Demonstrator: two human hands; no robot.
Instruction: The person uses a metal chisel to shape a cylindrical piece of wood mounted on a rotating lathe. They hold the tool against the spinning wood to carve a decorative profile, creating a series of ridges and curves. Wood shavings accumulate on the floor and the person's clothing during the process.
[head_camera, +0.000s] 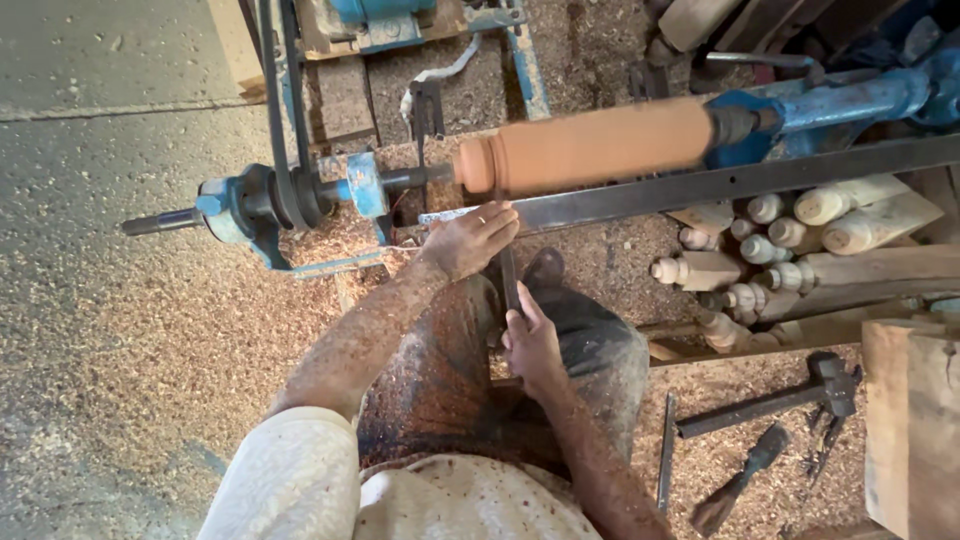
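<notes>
turning in hand: left hand (472, 238) presses the chisel (508, 272) to the rail (700, 185), right hand (530, 340) clenched on its handle below. blank (590, 148) spins just above the tip. next likely calls for a steady feed.

Bare concrete floor (110, 150) spreads from nine to eleven o'clock. Wood shavings (180, 330) blanket it toward the centre. Turned wooden legs (790, 235) are stacked at three o'clock.

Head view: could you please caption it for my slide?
Both hands, left hand and right hand, steady a chisel against the lathe-mounted wooden cylinder.
</notes>
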